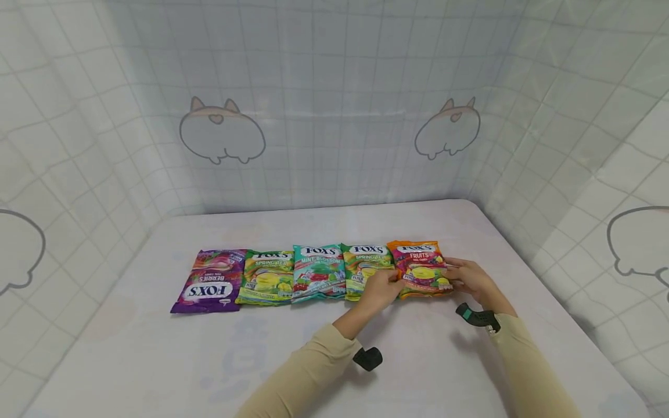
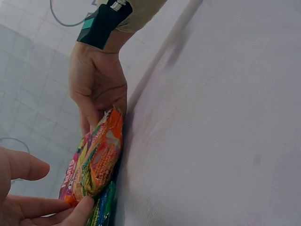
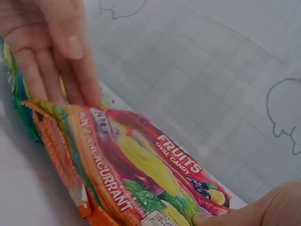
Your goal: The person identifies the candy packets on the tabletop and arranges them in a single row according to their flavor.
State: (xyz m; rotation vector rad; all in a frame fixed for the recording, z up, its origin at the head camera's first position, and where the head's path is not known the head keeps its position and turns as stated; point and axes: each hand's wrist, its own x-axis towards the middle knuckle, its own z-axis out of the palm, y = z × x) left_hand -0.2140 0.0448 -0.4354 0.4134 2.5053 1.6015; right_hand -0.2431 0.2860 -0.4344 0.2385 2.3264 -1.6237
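Note:
An orange-edged bag of fruit candy [image 1: 420, 271] lies face up at the right end of a row of candy bags. My left hand [image 1: 384, 288] is at its left edge; in the left wrist view the fingers [image 2: 40, 207] reach the bag's corner while the thumb stands apart. On the opposite side my right hand [image 1: 473, 281] touches the bag's right edge, with one digit [image 3: 225, 218] over its printed face in the right wrist view. Beneath my left hand, a green spring tea candy bag [image 1: 360, 264] is partly hidden.
Leftward along the row lie a teal mint candy bag [image 1: 319, 273], another green spring tea bag [image 1: 268, 278] and a purple berries bag [image 1: 211, 281], whose print is upside down. Behind the white table [image 1: 209, 360] rises a gridded wall sheet [image 1: 334, 116]; similar sheets flank both sides.

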